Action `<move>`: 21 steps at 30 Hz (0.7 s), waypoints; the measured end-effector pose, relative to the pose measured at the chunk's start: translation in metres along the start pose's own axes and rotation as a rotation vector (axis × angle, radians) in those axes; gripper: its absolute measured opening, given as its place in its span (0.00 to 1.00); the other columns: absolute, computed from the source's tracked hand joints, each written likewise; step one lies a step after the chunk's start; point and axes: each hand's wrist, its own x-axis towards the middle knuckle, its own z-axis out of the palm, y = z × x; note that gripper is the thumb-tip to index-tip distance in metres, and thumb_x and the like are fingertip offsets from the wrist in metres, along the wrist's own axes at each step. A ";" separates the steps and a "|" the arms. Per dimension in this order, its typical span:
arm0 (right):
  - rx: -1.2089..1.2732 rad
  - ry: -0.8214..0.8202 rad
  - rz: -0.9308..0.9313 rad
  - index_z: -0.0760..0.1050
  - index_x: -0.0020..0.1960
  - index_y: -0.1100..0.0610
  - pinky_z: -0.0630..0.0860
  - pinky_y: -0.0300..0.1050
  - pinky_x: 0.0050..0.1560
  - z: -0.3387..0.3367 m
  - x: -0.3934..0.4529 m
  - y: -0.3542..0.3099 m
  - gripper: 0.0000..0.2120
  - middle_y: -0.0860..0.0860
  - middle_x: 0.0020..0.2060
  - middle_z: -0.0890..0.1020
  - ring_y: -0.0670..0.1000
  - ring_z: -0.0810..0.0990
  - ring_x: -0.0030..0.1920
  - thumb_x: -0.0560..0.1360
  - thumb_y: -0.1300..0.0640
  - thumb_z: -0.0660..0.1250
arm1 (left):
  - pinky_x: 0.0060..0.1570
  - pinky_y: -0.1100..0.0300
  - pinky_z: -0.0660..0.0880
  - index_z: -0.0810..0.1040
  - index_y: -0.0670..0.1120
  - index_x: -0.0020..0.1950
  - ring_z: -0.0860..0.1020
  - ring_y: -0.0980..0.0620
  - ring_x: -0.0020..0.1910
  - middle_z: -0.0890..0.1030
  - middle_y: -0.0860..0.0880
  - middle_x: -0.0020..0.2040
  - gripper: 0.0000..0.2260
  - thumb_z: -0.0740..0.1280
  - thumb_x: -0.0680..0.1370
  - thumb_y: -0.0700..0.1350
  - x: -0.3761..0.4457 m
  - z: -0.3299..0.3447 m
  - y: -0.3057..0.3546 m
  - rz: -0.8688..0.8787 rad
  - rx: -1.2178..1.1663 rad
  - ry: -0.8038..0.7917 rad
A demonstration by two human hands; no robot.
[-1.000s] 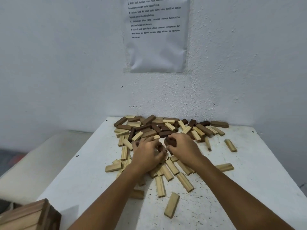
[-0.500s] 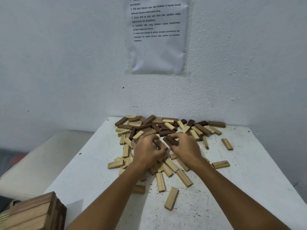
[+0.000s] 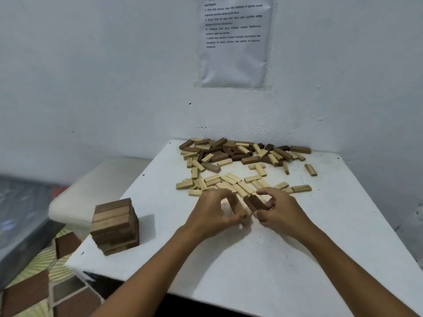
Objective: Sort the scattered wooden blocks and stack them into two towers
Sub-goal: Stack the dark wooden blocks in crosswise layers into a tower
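A heap of dark and light wooden blocks (image 3: 238,154) lies at the table's far edge by the wall, with light blocks (image 3: 231,181) scattered nearer me. A tower of dark brown blocks (image 3: 115,225) stands near the table's left front corner. My right hand (image 3: 278,211) grips a few dark blocks (image 3: 255,202) lifted just in front of the scatter. My left hand (image 3: 215,212) is curled beside them, fingertips pinching the same bundle's near end.
The white table (image 3: 263,259) butts against a white wall with a printed sheet (image 3: 235,42) taped on it. A pale cushion (image 3: 100,186) lies left of the table, above a patterned floor (image 3: 41,282).
Both hands pulled back from the heap toward me, bringing dark blocks with them. The view shifted so the dark tower now shows fully at left.
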 end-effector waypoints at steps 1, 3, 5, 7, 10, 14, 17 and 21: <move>-0.014 -0.021 -0.001 0.72 0.68 0.52 0.70 0.29 0.30 0.003 -0.012 0.000 0.27 0.50 0.42 0.79 0.44 0.79 0.39 0.71 0.62 0.74 | 0.55 0.57 0.76 0.83 0.46 0.51 0.77 0.55 0.53 0.83 0.53 0.52 0.14 0.76 0.67 0.49 -0.014 -0.003 -0.001 0.004 0.008 -0.019; -0.056 -0.063 -0.014 0.73 0.68 0.51 0.70 0.27 0.31 0.009 -0.032 -0.003 0.27 0.48 0.43 0.78 0.43 0.78 0.40 0.71 0.60 0.74 | 0.55 0.65 0.72 0.83 0.45 0.52 0.77 0.55 0.54 0.83 0.52 0.54 0.16 0.77 0.67 0.48 -0.038 -0.010 -0.001 0.016 0.046 -0.051; -0.103 -0.094 -0.046 0.74 0.67 0.50 0.73 0.33 0.40 0.020 -0.049 -0.007 0.26 0.46 0.45 0.77 0.45 0.78 0.43 0.70 0.58 0.75 | 0.53 0.68 0.71 0.84 0.44 0.52 0.77 0.54 0.54 0.83 0.50 0.53 0.15 0.77 0.68 0.48 -0.058 -0.015 -0.002 0.017 0.066 -0.071; -0.144 -0.104 -0.070 0.75 0.66 0.49 0.72 0.40 0.48 0.031 -0.062 -0.012 0.26 0.47 0.49 0.79 0.46 0.77 0.47 0.70 0.57 0.75 | 0.52 0.64 0.72 0.84 0.46 0.47 0.78 0.53 0.50 0.84 0.51 0.49 0.10 0.74 0.69 0.47 -0.074 -0.019 -0.002 0.006 0.060 -0.070; -0.200 -0.110 -0.118 0.74 0.67 0.49 0.74 0.44 0.54 0.046 -0.075 -0.020 0.26 0.51 0.57 0.81 0.50 0.79 0.54 0.70 0.56 0.74 | 0.51 0.66 0.72 0.85 0.47 0.44 0.78 0.54 0.49 0.84 0.52 0.46 0.06 0.73 0.70 0.46 -0.091 -0.023 -0.001 -0.005 0.032 -0.054; -0.241 -0.109 -0.177 0.75 0.67 0.49 0.75 0.47 0.57 0.059 -0.081 -0.030 0.25 0.50 0.59 0.81 0.51 0.79 0.57 0.71 0.56 0.73 | 0.52 0.75 0.66 0.85 0.45 0.47 0.77 0.54 0.52 0.84 0.48 0.50 0.07 0.75 0.70 0.45 -0.102 -0.033 -0.004 -0.035 0.017 -0.068; -0.180 -0.091 -0.185 0.77 0.65 0.50 0.76 0.47 0.55 0.063 -0.076 -0.030 0.22 0.50 0.56 0.83 0.50 0.80 0.53 0.71 0.55 0.73 | 0.53 0.74 0.67 0.85 0.45 0.48 0.77 0.55 0.53 0.84 0.49 0.51 0.10 0.76 0.69 0.47 -0.103 -0.037 -0.010 -0.044 0.024 -0.087; -0.150 0.044 -0.163 0.78 0.63 0.49 0.77 0.45 0.52 0.060 -0.068 -0.023 0.19 0.50 0.52 0.84 0.49 0.81 0.51 0.73 0.51 0.72 | 0.58 0.72 0.67 0.85 0.48 0.53 0.76 0.58 0.58 0.82 0.52 0.57 0.22 0.69 0.65 0.58 -0.102 -0.034 -0.019 -0.048 0.028 -0.112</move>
